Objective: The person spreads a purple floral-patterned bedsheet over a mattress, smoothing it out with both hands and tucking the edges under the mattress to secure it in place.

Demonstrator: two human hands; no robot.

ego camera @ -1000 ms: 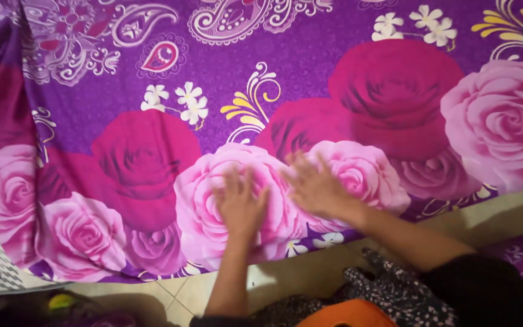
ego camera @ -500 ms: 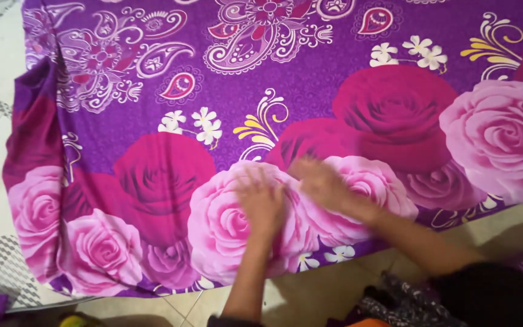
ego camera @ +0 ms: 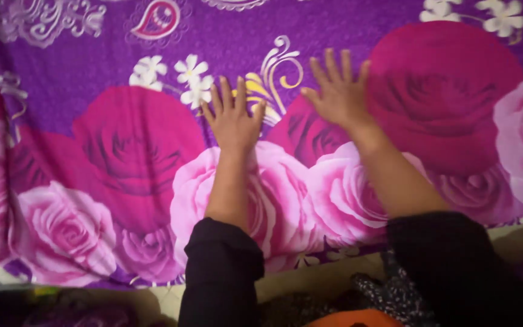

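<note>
Sheet: a large purple cloth sheet [ego camera: 334, 36] printed with big pink and magenta roses, small white flowers and pale paisley scrolls lies spread flat and fills nearly the whole view, from the near floor edge to the far side.
Cut off: the sheet runs out of view at the far, left and right sides, so its full shape cannot be told; only its near hem shows, along the bottom of the view.
Left fold: at the far left the cloth bunches into a dark vertical crease [ego camera: 1, 115], and the print there is hard to read.
Floor: a strip of pale tiled floor [ego camera: 310, 280] shows just near of the hem, mostly covered by the sleeves.
Sleeves: two black sleeves [ego camera: 222, 272] cover the forearms at the near edge and hide part of the hem.
Near clutter: a dark patterned cloth [ego camera: 388, 290] and an orange shape [ego camera: 352, 319] sit between the sleeves at the bottom edge, both cut off and too dim to identify.
Left hand: the left hand [ego camera: 232, 118] lies palm down on the sheet, fingers spread wide, holding nothing, on the yellow scroll print near the middle.
Right hand: the right hand [ego camera: 337, 94] lies flat just right of it and slightly farther, fingers fanned wide, holding nothing, at the edge of a magenta rose.
Gap: the two hands are near each other but apart.
</note>
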